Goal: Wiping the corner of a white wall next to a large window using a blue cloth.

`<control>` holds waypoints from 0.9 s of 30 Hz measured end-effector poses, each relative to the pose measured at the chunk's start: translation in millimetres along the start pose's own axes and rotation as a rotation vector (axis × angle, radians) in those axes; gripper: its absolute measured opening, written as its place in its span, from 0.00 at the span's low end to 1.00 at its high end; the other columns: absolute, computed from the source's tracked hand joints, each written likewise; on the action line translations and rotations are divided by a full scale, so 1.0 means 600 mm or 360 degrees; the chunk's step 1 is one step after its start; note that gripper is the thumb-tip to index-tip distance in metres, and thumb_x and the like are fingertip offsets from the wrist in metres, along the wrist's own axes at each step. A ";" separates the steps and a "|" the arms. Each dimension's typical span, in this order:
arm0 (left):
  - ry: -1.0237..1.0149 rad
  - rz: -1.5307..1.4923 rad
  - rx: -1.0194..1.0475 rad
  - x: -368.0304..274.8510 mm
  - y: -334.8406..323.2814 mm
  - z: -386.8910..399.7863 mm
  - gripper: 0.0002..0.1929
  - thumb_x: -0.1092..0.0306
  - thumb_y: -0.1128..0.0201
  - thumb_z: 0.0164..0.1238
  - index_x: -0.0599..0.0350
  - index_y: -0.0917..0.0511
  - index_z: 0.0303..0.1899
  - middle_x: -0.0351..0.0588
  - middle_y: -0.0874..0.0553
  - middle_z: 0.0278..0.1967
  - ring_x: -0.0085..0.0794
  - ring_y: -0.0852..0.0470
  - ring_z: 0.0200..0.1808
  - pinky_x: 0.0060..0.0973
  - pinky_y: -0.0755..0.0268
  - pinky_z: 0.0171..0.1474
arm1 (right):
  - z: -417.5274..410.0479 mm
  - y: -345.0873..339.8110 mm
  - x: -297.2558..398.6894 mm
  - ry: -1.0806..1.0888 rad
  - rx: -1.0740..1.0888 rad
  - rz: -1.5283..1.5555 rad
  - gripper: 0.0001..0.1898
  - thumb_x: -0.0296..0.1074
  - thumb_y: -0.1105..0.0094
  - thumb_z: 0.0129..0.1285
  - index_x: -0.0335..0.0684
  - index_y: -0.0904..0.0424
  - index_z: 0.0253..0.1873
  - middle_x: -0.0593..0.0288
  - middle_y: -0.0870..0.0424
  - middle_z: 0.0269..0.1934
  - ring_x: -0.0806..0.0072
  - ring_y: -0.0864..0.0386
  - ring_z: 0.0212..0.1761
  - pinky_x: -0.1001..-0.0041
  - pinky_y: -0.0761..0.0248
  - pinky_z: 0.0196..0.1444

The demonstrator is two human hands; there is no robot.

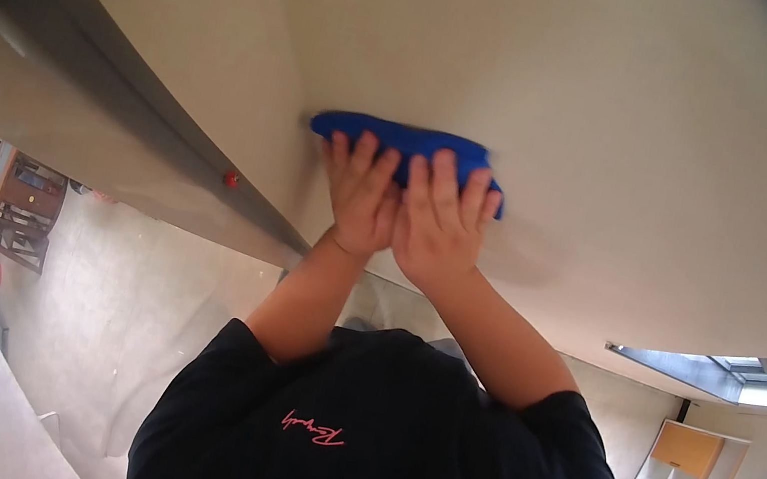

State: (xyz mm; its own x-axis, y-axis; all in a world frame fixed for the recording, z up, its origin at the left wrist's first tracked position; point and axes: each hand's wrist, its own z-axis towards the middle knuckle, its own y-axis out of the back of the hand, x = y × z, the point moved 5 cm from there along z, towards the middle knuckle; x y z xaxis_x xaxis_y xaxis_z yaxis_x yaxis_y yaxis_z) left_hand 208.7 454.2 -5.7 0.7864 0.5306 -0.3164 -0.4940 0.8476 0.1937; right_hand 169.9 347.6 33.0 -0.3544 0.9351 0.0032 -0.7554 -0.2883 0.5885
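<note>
A folded blue cloth (404, 136) lies flat against a pale cream wall (620, 142) in front of me. My left hand (360, 197) presses the cloth's left part to the wall, fingers spread and pointing up. Beside it, my right hand (444, 219) bears on the cloth's right part, its thumb side close to the left hand. One corner of the cloth hangs out past the right fingers. Both palms are hidden, as is the cloth's face against the wall.
Left of the cloth is an inside corner, then a grey vertical trim (147, 105) with a small red object (231, 179) on it. Wooden furniture (28, 203) stands far left. At right are an open window (748, 377) and a shelf unit (681, 464).
</note>
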 end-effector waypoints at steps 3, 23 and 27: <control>0.0005 0.0060 -0.0079 0.040 0.002 -0.067 0.21 0.69 0.49 0.64 0.65 0.28 0.58 0.59 0.39 0.68 0.59 0.54 0.72 0.54 0.67 0.70 | -0.027 -0.040 0.013 0.0158 0.0006 -0.0075 0.22 0.39 0.52 0.60 0.47 0.25 0.59 0.67 0.34 0.67 0.58 0.52 0.74 0.61 0.71 0.74; -0.0009 -0.0114 0.0716 -0.337 -0.283 -0.145 0.23 0.55 0.46 0.64 0.56 0.25 0.57 0.51 0.31 0.64 0.54 0.39 0.63 0.51 0.54 0.63 | -0.334 0.138 -0.362 -0.0199 -0.0083 -0.0189 0.28 0.52 0.52 0.63 0.44 0.33 0.64 0.55 0.47 0.72 0.49 0.62 0.76 0.50 0.69 0.72; -0.0203 -0.0125 0.0855 -0.453 -0.377 -0.158 0.27 0.49 0.49 0.68 0.55 0.30 0.63 0.53 0.40 0.69 0.54 0.57 0.73 0.50 0.74 0.69 | -0.378 0.216 -0.470 -0.0261 -0.0313 -0.0264 0.32 0.57 0.50 0.64 0.40 0.37 0.65 0.51 0.52 0.73 0.46 0.65 0.75 0.46 0.65 0.71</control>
State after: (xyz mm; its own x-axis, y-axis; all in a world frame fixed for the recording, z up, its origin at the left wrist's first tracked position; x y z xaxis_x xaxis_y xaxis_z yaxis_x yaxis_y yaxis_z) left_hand 71.2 117.9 -51.5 0.8685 0.4335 -0.2404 -0.1998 0.7499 0.6306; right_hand 47.3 0.0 -75.0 -0.1358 0.9889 0.0598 -0.8933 -0.1483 0.4243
